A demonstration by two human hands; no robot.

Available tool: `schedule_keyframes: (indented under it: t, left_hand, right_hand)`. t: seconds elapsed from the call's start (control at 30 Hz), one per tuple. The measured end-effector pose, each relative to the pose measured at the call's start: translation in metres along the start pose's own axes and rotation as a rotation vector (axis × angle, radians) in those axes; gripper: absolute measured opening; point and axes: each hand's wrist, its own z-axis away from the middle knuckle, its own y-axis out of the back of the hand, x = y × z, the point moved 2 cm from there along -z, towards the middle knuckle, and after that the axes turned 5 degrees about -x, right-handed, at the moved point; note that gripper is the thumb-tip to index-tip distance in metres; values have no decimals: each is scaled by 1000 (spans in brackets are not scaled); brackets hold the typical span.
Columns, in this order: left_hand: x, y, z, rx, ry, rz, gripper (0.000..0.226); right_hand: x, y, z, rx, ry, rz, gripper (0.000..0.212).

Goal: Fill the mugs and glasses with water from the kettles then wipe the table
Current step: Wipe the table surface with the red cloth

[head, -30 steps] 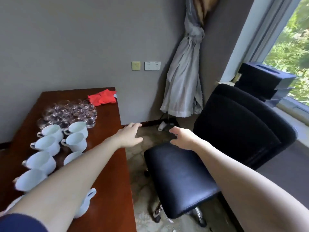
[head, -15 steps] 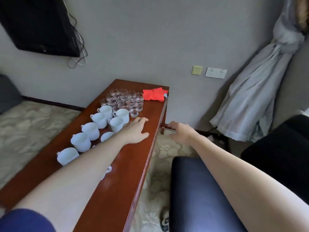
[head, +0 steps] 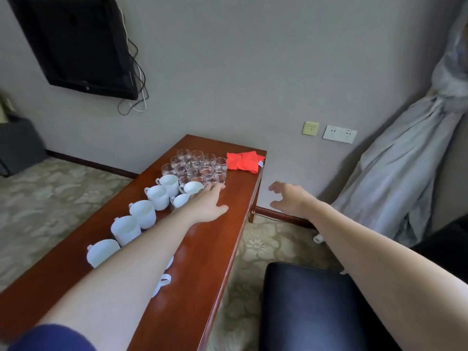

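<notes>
Grey-walled room with a long wooden worktop [head: 202, 274]: white mugs [head: 158, 197] stand in two rows along it, glasses [head: 197, 165] cluster at the far end beside a red cloth [head: 243, 161], presumably kept there for the final wipe, and no kettle is in view. My left hand [head: 207, 202] lies low over the worktop just beside the farthest mugs, fingers straight and together, holding nothing; my right hand [head: 288, 198] hangs past the worktop's right edge, fingers loosely curled and apart, likewise empty. Vessels are grouped for pouring, so I judge filling not yet begun.
</notes>
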Motion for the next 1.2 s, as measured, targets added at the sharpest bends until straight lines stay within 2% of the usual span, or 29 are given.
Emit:
schedule_keyframes:
  t: [0.23, 0.4, 0.6, 0.73, 0.87, 0.97, 1.1, 1.2]
  left_hand:
    - [-36, 5, -33, -7, 99, 40, 62]
    - [-42, 1, -90, -6, 98, 101, 60]
    - [-52, -21, -215, 2, 72, 135, 65]
    - [-64, -52, -317, 34, 50, 156, 64]
    - [-78, -82, -386, 16, 55, 125, 66]
    - [-93, -91, -425, 64, 86, 127, 66]
    - [-98, -103, -467, 222, 125, 90, 66]
    - [-92, -115, -498, 317, 168, 43, 67]
  right_hand:
    - [-13, -10, -54, -80, 90, 49, 57]
    - [6, -3, -125, -108, 89, 86, 58]
    - [46, -23, -268, -158, 80, 71, 57]
    - [71, -54, -374, -118, 98, 89, 55]
    - [97, -73, -443, -120, 137, 127, 52]
    - [120, -67, -492, -99, 167, 144, 48]
    - [131, -61, -555, 44, 314, 88, 49]
    - [131, -80, -595, -6, 461, -6, 60]
